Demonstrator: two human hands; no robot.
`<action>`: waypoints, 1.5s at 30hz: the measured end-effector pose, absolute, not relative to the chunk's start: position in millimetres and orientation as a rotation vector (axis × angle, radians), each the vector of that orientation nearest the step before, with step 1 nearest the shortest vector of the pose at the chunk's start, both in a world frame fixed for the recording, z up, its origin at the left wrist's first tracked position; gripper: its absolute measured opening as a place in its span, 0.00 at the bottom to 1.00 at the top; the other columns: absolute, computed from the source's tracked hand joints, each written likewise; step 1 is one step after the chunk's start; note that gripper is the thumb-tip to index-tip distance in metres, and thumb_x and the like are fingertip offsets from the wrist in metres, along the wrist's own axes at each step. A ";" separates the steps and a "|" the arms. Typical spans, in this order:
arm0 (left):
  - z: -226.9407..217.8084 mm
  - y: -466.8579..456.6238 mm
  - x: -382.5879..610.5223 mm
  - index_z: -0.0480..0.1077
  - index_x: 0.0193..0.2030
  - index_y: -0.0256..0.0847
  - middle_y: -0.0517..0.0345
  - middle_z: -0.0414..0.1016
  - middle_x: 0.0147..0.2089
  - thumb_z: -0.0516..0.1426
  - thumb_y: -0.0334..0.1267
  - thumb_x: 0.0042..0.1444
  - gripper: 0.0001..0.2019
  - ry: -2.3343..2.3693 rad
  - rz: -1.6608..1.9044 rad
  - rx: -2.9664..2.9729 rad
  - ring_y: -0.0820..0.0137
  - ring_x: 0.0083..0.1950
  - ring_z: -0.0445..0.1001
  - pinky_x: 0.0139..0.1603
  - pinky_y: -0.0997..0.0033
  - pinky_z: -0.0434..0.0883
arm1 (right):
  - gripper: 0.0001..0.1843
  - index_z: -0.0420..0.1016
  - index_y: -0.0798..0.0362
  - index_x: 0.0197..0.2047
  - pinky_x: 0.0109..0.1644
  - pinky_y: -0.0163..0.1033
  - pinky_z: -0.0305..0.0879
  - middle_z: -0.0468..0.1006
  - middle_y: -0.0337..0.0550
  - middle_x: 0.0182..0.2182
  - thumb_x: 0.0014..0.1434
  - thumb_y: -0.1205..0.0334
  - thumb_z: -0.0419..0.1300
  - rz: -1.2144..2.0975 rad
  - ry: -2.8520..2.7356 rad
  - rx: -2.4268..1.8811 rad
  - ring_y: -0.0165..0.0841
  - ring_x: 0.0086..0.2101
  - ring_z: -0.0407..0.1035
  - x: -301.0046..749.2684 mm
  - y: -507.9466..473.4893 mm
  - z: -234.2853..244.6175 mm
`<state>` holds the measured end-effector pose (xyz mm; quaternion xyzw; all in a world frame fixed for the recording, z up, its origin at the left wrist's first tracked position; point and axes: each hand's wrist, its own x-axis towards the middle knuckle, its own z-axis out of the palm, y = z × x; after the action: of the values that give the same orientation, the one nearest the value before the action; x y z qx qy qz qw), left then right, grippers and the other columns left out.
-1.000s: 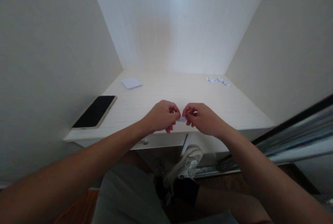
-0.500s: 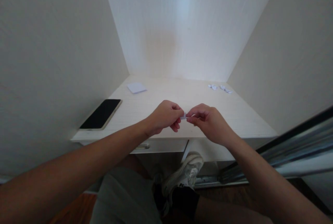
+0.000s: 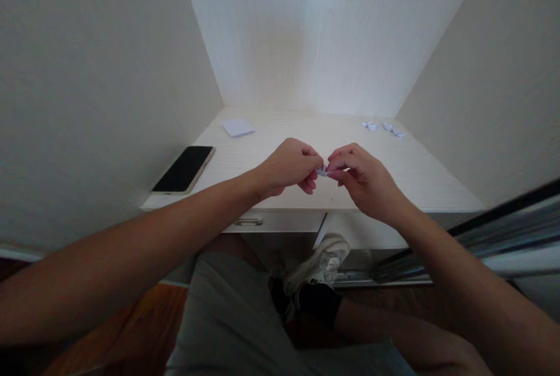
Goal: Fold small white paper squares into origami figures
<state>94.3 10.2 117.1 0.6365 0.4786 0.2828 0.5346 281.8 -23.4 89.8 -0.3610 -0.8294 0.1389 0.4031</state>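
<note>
Above the front part of the white desk [image 3: 280, 195], my left hand [image 3: 294, 167] and my right hand [image 3: 359, 176] meet fingertip to fingertip. Between them is a small piece of white paper [image 3: 322, 171], pinched by both. Most of the piece is covered by the fingers, so its exact shape cannot be made out. The left fingers are curled in with the thumb on top; the right thumb and index finger grip the other end. At the back left lies a stack of white paper squares [image 3: 237, 127]. Several small crumpled white paper pieces [image 3: 371, 126] sit at the back right.
A tablet-like device [image 3: 186, 170] with a black screen lies at the desk's left edge. Walls enclose the desk on both sides and behind. Under the top are a drawer with a metal handle [image 3: 248, 222] and my raised shoe [image 3: 328, 259].
The view has tilted down and shifted left, so the desk appears higher and farther right. Both hands keep their pinch on the small paper piece, with the right fingers slightly closer over it.
</note>
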 end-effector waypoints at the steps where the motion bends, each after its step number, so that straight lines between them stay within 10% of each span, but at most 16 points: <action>1: 117.5 10.1 93.9 0.70 0.26 0.35 0.64 0.69 0.18 0.55 0.25 0.56 0.08 1.126 0.681 1.526 0.76 0.18 0.70 0.21 0.76 0.72 | 0.10 0.76 0.50 0.39 0.41 0.40 0.68 0.73 0.45 0.43 0.64 0.74 0.58 0.344 -2.117 -0.887 0.34 0.40 0.70 283.4 -22.1 89.8; 32: 118.7 2.3 81.3 0.70 0.33 0.37 0.67 0.69 0.17 0.54 0.24 0.55 0.06 0.869 0.708 1.838 0.75 0.16 0.71 0.14 0.79 0.70 | 0.11 0.78 0.53 0.38 0.39 0.37 0.66 0.81 0.43 0.36 0.63 0.76 0.57 0.208 -2.351 -0.949 0.32 0.35 0.73 299.7 -39.5 115.8; 45: 124.7 -31.3 55.6 0.77 0.47 0.38 0.54 0.81 0.43 0.62 0.33 0.64 0.06 0.460 0.933 2.608 0.72 0.40 0.80 0.42 0.73 0.77 | 0.09 0.81 0.50 0.42 0.44 0.38 0.70 0.82 0.44 0.42 0.67 0.71 0.59 0.381 -2.181 -0.906 0.33 0.41 0.76 311.9 -68.2 123.4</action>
<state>55.6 -31.3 124.7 0.9160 0.1615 0.3276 0.1661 311.9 -68.2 123.4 -0.3523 -0.8484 0.1483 0.3661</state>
